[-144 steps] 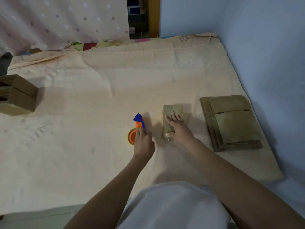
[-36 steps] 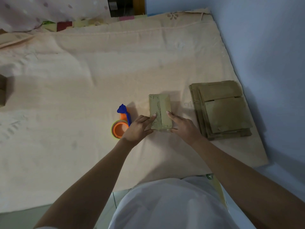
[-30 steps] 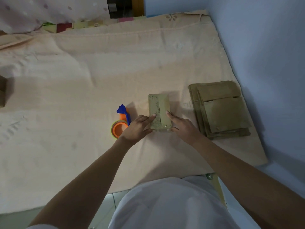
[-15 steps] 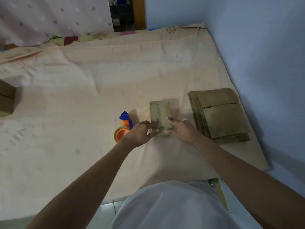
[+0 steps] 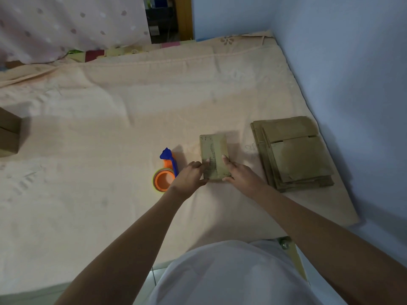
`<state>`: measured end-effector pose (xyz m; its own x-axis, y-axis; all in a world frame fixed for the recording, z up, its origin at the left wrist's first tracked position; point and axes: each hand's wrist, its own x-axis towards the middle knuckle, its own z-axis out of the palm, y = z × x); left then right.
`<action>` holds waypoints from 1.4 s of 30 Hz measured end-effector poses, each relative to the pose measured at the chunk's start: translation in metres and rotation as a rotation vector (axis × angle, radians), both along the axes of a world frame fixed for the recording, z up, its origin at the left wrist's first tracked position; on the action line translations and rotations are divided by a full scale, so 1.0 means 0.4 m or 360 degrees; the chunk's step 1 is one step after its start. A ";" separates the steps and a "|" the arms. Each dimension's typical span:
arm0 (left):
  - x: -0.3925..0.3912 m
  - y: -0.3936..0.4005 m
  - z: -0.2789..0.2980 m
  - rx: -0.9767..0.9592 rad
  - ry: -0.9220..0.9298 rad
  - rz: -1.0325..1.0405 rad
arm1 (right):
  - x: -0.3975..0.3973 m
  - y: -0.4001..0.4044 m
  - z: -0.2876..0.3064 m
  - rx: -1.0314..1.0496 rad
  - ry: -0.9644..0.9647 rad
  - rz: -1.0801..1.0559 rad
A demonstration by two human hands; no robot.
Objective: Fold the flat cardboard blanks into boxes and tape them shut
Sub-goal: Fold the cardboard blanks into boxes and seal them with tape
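A small folded cardboard box [image 5: 213, 156] lies flat on the peach bedsheet [image 5: 110, 128], a strip of tape running lengthwise down its top face. Both hands hold it at its near end. The left hand [image 5: 189, 178] grasps the near left corner, one fingertip pressed on the top face and the thumb lying along the near edge. The right hand [image 5: 240, 175] grasps the near right corner, forefinger laid on the top face beside the tape and thumb curled at the near edge. The two hands are close together but do not touch.

Just left of the left hand, touching or nearly touching its knuckles, sits an orange tape dispenser [image 5: 164, 176] with a blue handle. Right of the right hand, near but apart, rests a stack of flat cardboard blanks [image 5: 295, 153]. Well off to the left, at the frame edge, part of a finished box [image 5: 8, 134] shows.
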<state>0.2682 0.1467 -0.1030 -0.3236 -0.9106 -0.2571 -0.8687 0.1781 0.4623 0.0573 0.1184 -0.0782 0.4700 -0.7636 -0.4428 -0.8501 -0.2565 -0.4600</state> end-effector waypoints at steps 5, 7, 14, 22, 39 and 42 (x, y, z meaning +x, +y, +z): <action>0.015 -0.004 0.001 0.0034 0.0070 -0.0049 | -0.019 0.004 0.000 0.0080 -0.0053 0.0111; 0.024 -0.004 0.009 0.0059 0.0090 -0.0060 | -0.018 0.005 0.014 0.0120 -0.0089 0.0102; -0.025 0.010 0.022 -0.0016 -0.0240 0.0023 | 0.012 -0.010 0.015 -0.0175 0.0332 0.0215; -0.027 0.001 0.005 0.0018 -0.0228 0.0014 | -0.007 -0.006 0.015 -0.0195 0.0117 0.0158; 0.013 0.018 -0.013 0.0068 0.0154 0.0111 | -0.012 0.010 0.004 -0.0044 -0.0010 0.0019; 0.012 0.017 -0.010 0.0093 0.0195 0.0110 | -0.028 -0.001 0.009 -0.0053 -0.0004 0.0094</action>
